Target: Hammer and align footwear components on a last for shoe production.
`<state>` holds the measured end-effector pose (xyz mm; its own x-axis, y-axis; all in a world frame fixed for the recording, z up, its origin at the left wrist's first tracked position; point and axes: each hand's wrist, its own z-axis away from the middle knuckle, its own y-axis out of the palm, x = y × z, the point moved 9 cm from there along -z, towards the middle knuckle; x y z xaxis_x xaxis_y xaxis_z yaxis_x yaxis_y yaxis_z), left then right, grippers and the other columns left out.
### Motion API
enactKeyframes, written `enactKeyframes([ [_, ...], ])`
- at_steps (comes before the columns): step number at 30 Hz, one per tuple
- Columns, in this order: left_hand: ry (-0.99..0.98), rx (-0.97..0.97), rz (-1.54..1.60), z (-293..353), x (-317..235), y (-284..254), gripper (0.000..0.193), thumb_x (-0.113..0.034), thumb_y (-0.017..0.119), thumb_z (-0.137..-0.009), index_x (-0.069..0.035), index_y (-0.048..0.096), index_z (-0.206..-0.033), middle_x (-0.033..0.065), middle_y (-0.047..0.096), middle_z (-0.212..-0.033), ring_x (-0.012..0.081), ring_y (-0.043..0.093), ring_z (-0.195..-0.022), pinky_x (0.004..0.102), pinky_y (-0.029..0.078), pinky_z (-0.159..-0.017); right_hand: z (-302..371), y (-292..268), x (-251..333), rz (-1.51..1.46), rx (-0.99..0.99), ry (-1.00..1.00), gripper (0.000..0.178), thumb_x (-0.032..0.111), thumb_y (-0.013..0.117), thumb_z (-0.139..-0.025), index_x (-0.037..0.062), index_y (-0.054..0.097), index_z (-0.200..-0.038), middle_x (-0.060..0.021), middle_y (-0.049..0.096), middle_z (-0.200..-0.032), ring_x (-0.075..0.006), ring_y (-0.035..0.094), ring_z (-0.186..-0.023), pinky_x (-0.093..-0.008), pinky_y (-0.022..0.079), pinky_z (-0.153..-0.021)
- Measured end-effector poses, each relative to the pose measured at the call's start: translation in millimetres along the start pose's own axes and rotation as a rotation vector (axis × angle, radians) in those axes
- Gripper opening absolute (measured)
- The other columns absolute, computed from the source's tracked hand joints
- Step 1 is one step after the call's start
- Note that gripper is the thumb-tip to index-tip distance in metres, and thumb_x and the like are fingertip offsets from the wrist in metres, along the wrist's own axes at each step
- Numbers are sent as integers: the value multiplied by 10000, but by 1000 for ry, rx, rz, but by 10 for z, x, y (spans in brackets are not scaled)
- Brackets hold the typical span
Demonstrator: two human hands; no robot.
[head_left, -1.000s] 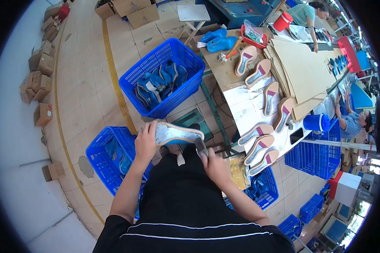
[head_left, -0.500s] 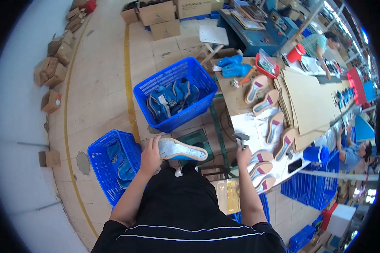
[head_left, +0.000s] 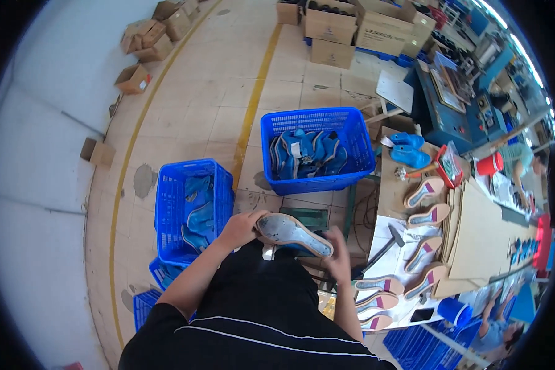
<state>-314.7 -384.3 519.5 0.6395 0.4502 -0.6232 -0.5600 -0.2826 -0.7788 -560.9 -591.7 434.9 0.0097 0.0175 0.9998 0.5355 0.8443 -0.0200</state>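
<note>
My left hand is closed round the toe end of a half-made shoe, held bottom up in front of my body. Its underside is grey-blue with a tan rim, and blue shows along its side. At the heel end, my right hand is blurred by motion, so whether its fingers grip the shoe cannot be told. On the white-covered part of the table to the right lies a hammer, its head toward the far side. Several soles with tan rims, including one sole, lie beyond it on the table.
Two blue crates, one crate ahead and another crate at left, hold blue shoe parts. Cardboard sheets, blue lasts and a red tray occupy the table. A white stool stands behind. Two other people work at right.
My right hand has let go of the hammer, now lying on the table, and moved to the shoe's heel. The view has turned, shifting the crates and table rightward.
</note>
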Motion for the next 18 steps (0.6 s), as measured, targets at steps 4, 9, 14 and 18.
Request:
enactKeyframes([
  [4,71,-64,12,25,182,40,653,-124,867,-729,-133,647,-1343,137,731,-1120,356,703,-1073,435,582,-892,-48,258,104,134,-29,81,909,322,1020,-663,52,588,-1416,-164,693,-1358,-280,680,-1245,-412,525,-1072],
  [9,164,-173,284,181,38,-385,612,-172,892,-756,-103,665,-1320,119,744,-1095,336,708,-996,393,568,-890,-260,254,620,368,97,11,928,162,1049,-521,21,622,-1333,-91,737,-1180,-221,703,-1122,-377,528,-1050],
  [14,102,-596,1394,162,-105,-816,474,-164,836,-884,-78,552,-1254,46,645,-1165,153,639,-1101,323,513,-980,-235,1039,647,-344,418,529,969,628,883,-744,-35,583,-1385,-109,681,-1302,-204,652,-1158,-365,508,-1028],
  [18,-160,-837,1438,237,178,-1006,284,-229,737,-1026,-70,565,-1185,46,680,-1073,109,659,-986,295,539,-879,-140,1590,335,-487,339,818,888,642,747,-911,-11,538,-1476,-153,679,-1355,-256,676,-1162,-382,529,-1014],
])
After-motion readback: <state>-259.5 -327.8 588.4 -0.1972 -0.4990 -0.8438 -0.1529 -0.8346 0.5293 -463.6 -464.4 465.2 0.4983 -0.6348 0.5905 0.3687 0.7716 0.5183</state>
